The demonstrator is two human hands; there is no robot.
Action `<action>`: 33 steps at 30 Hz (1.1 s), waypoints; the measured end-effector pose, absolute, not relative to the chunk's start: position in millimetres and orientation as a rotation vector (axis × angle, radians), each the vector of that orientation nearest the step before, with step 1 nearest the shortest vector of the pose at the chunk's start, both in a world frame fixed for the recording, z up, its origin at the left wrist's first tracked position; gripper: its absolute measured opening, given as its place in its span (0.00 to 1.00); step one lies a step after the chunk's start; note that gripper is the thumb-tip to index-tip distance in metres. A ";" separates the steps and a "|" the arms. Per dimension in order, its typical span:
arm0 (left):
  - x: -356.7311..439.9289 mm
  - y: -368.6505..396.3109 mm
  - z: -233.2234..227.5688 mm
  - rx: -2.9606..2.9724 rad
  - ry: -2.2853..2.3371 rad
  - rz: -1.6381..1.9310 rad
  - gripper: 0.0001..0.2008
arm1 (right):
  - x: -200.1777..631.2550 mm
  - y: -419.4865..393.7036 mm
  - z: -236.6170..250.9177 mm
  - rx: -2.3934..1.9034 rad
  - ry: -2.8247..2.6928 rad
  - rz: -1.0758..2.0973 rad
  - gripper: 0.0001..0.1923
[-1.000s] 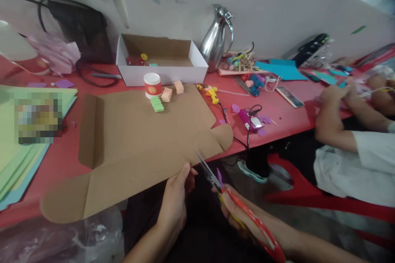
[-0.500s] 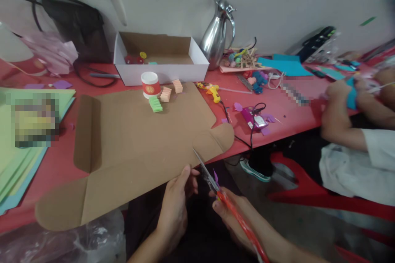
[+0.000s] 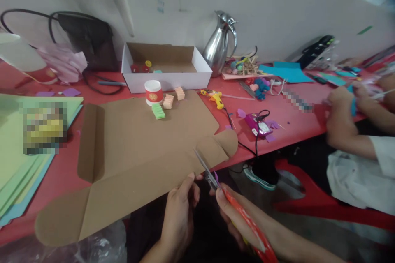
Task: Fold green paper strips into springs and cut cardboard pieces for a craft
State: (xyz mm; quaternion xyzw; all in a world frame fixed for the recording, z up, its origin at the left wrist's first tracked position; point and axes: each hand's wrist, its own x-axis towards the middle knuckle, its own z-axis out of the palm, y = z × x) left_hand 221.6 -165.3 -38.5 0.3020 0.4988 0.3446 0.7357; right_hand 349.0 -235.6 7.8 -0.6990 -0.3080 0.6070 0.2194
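The flattened cardboard box [image 3: 135, 148] is spread across the red tabletop [image 3: 286, 119], its near edge overhanging toward the person. That edge is pinched by the left hand [image 3: 180, 209] at about 5 o'clock of the sheet, the grip closed narrowly on the board with the thumb on top. A pair of scissors [image 3: 210, 174] with a red handle is held in the right hand [image 3: 237, 218], whose fingers are wrapped tight about the handle; the blades are set into the board's edge just beside the left thumb, pointing toward 11 o'clock, below the rounded flap. How far the blades are parted cannot be told.

On the far part of the sheet, at 12 o'clock, a red-and-white paper cup [image 3: 153, 92] is stood beside small green and peach foam pieces [image 3: 163, 104]. Behind them a white open box [image 3: 165, 68] and a steel jug [image 3: 219, 43] are seen. At 3 o'clock, another person's hands [image 3: 342, 100] are occupied at the tabletop.
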 end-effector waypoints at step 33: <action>212.8 -165.5 -41.8 0.565 1.122 0.793 0.23 | 347.5 -208.6 -0.3 -1.603 -0.540 1.980 0.32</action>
